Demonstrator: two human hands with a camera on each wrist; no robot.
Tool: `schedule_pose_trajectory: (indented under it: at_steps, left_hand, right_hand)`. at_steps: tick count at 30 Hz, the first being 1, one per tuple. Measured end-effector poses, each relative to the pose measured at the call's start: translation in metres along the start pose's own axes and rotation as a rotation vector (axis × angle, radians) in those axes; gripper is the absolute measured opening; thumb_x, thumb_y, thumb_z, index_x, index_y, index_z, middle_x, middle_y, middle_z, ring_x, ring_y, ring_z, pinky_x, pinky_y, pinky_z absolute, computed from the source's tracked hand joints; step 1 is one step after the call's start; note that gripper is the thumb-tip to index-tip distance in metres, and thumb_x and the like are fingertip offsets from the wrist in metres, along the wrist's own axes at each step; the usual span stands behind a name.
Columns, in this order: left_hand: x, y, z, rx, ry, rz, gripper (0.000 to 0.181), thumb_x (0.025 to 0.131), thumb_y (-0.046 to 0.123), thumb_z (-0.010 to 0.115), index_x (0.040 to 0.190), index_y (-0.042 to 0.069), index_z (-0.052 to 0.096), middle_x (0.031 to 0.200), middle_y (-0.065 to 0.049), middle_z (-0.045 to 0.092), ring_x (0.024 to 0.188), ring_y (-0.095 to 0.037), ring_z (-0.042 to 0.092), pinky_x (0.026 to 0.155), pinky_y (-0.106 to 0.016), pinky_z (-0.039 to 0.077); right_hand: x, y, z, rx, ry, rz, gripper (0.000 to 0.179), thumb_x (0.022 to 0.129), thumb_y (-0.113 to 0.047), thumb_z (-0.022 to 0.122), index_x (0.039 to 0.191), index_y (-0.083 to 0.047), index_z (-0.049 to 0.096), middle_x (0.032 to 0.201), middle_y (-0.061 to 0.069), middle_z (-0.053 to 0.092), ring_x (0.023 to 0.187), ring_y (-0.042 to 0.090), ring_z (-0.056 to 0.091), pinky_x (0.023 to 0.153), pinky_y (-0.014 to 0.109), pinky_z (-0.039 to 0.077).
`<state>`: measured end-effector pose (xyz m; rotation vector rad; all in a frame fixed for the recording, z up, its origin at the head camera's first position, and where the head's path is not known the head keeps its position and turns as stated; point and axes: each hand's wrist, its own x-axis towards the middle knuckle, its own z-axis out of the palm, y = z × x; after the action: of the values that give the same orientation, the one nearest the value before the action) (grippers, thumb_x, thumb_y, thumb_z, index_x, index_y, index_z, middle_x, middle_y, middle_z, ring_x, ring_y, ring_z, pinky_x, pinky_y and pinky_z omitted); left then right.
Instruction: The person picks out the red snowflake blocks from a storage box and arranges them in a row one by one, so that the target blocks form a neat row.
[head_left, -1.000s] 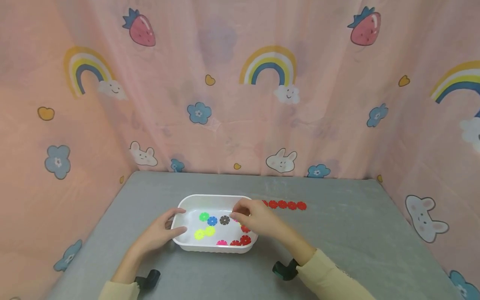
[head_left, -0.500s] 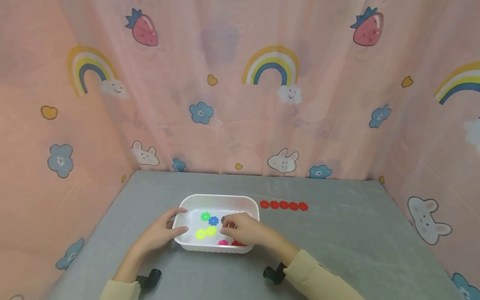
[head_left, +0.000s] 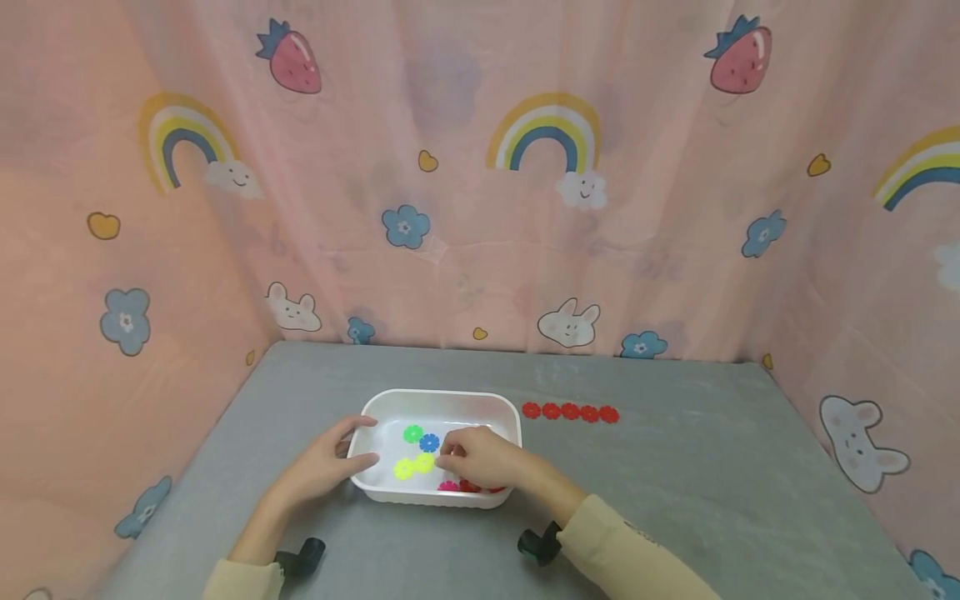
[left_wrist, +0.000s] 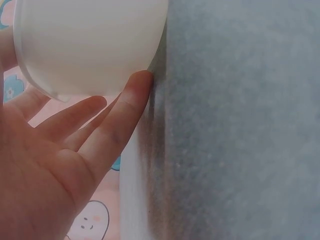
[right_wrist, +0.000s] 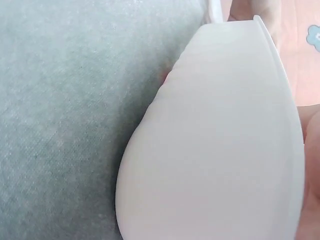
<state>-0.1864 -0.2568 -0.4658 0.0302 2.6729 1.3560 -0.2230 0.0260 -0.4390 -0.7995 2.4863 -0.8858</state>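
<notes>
In the head view, a white plastic tray holds small flower-shaped plastic discs. My left hand holds the tray's left end, thumb at the near side and fingers at the far side; the left wrist view shows fingers against its outer wall. Over the right half of the tray is my right hand, fingers bent and thumb close to the yellow discs. I cannot tell whether it pinches a disc. Left of it lie a green disc and a blue disc; pink and red ones show below it.
Beyond the tray's right end, several red flower discs lie in a row on the grey tabletop. A pink printed curtain stands along the back and sides. Dark wrist-worn devices sit under both wrists.
My right hand has moved from the tray's right rim down and left inside the tray, now covering the dark grey disc and some red ones. The left hand keeps its hold on the tray.
</notes>
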Motion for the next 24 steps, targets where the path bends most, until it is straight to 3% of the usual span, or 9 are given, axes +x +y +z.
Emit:
schedule_pose_trajectory:
  at_steps: [16, 24]
  left_hand:
    - [0.001, -0.001, 0.0, -0.017, 0.001, 0.022, 0.055, 0.093, 0.031, 0.074, 0.142, 0.015, 0.053, 0.156, -0.022, 0.041, 0.134, -0.047, 0.05, 0.106, -0.063, 0.041]
    - [0.001, -0.001, 0.0, -0.017, -0.002, 0.008, 0.056, 0.093, 0.032, 0.074, 0.142, 0.017, 0.053, 0.157, -0.021, 0.04, 0.135, -0.047, 0.049, 0.107, -0.065, 0.039]
  right_hand:
    - [0.018, 0.006, 0.011, 0.069, 0.091, -0.051, 0.008, 0.097, -0.025, 0.069, 0.102, -0.018, 0.07, 0.091, -0.011, 0.066, 0.083, 0.009, 0.059, 0.079, 0.024, 0.052]
    - [0.019, 0.009, 0.012, 0.043, 0.134, -0.016, 0.01, 0.092, -0.017, 0.075, 0.101, -0.014, 0.073, 0.089, -0.008, 0.066, 0.081, 0.01, 0.06, 0.078, 0.023, 0.054]
